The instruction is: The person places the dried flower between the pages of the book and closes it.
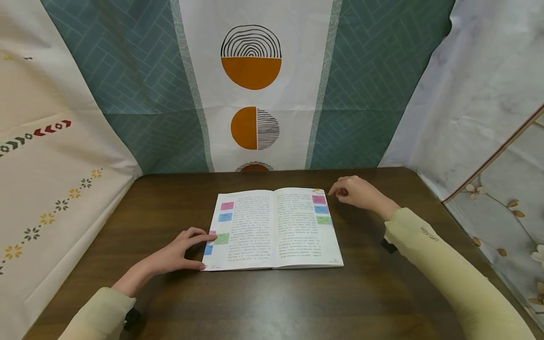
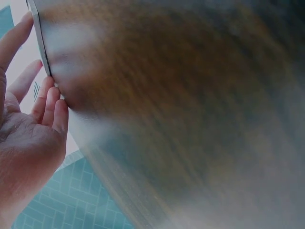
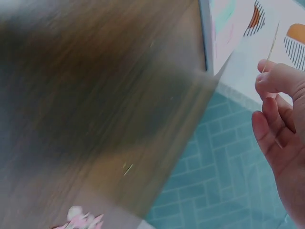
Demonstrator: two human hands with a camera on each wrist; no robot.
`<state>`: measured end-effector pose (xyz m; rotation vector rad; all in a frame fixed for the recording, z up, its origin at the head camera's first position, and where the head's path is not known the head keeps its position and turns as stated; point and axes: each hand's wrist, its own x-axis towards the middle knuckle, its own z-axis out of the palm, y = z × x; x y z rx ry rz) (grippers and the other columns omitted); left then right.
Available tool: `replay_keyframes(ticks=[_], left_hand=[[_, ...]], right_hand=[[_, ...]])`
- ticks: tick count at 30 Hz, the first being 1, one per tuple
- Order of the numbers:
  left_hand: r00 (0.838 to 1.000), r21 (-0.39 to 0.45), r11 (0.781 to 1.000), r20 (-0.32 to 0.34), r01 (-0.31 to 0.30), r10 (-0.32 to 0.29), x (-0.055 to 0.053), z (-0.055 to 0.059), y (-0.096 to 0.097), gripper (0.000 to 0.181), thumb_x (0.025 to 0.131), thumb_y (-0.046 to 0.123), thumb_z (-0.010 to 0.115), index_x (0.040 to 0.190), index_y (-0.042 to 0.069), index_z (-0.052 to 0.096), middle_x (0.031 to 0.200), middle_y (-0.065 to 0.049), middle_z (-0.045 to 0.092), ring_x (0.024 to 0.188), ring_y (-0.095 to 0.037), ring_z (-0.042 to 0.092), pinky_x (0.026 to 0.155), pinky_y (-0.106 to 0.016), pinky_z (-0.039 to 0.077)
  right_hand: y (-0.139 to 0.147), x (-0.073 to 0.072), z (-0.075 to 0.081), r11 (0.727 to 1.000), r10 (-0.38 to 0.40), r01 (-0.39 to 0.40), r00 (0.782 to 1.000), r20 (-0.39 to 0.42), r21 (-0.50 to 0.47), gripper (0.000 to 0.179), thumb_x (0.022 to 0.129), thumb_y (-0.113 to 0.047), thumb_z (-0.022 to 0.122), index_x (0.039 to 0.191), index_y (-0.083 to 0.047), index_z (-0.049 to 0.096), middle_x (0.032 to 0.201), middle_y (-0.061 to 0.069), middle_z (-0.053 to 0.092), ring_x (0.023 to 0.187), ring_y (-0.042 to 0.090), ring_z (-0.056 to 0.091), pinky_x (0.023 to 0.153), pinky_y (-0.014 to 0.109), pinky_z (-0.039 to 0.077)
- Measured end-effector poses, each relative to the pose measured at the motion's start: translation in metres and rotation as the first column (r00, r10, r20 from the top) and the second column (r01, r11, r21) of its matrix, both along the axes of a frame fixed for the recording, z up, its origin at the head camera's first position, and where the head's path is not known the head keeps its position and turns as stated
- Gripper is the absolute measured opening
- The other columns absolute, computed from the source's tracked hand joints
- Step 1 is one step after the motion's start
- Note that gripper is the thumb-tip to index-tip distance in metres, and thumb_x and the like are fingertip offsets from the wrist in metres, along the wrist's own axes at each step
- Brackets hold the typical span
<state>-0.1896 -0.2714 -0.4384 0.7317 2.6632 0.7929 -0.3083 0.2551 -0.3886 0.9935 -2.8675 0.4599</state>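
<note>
An open book (image 1: pixel 250 231) lies flat on the wooden table, with pink, blue and green sticky notes along the outer margins of both pages. My left hand (image 1: pixel 180 250) rests at the book's lower left edge, its fingers extended onto the page margin and its thumb at the corner. Beyond the upper right corner, my right hand (image 1: pixel 359 192) pinches a thin gold-coloured bookmark (image 3: pixel 272 45) between thumb and index finger. The bookmark appears edge-on in the right wrist view. Its yellow-orange decorated end (image 1: pixel 318 191) shows over the page's top corner; whether it touches the paper I cannot tell.
The dark wooden table (image 1: pixel 272 302) extends around the book. A green and white patterned cloth (image 1: pixel 140 94) hangs behind its far edge, with a cream cloth (image 1: pixel 51 198) on the left and a pale floral one (image 1: pixel 488 141) on the right.
</note>
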Motion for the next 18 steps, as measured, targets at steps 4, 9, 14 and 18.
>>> replay_keyframes(ticks=[4,9,14,18], left_hand=[[1.000,-0.002,1.000,-0.002,0.001,-0.001,-0.001,0.000,0.000,0.073,0.080,0.044,0.079,0.145,0.025,0.050,0.136,-0.005,0.044,0.122,-0.028,0.037,0.095,-0.049,0.040],[1.000,-0.004,1.000,0.000,0.002,-0.002,-0.001,0.001,0.000,0.073,0.080,0.044,0.079,0.145,0.025,0.050,0.136,-0.004,0.044,0.123,-0.028,0.037,0.096,-0.050,0.040],[1.000,-0.003,1.000,0.003,-0.002,0.002,0.000,0.002,0.001,0.074,0.080,0.043,0.079,0.145,0.024,0.050,0.136,-0.005,0.044,0.124,-0.029,0.037,0.097,-0.051,0.040],[1.000,-0.007,1.000,0.008,-0.004,0.004,0.000,0.002,0.002,0.074,0.080,0.044,0.079,0.145,0.024,0.050,0.136,-0.005,0.044,0.124,-0.030,0.037,0.097,-0.052,0.040]], right_hand=[[-0.012,-0.002,0.002,1.000,0.015,-0.015,1.000,-0.004,0.002,0.018,0.088,0.000,0.065,0.101,-0.007,0.076,0.082,-0.001,0.060,0.069,0.010,0.049,0.065,0.027,0.041],[-0.025,-0.004,0.003,1.000,0.028,-0.028,1.000,-0.015,0.004,0.018,0.087,-0.001,0.068,0.101,-0.007,0.076,0.081,0.000,0.060,0.070,0.012,0.049,0.065,0.027,0.041],[-0.036,-0.003,0.003,1.000,0.011,-0.011,1.000,0.008,-0.001,0.016,0.086,-0.005,0.073,0.102,-0.009,0.076,0.081,0.000,0.060,0.072,0.014,0.050,0.066,0.028,0.043],[-0.042,0.000,0.003,1.000,-0.014,0.014,0.999,0.036,-0.009,0.017,0.085,-0.011,0.077,0.102,-0.010,0.077,0.085,0.000,0.064,0.074,0.015,0.052,0.067,0.028,0.045]])
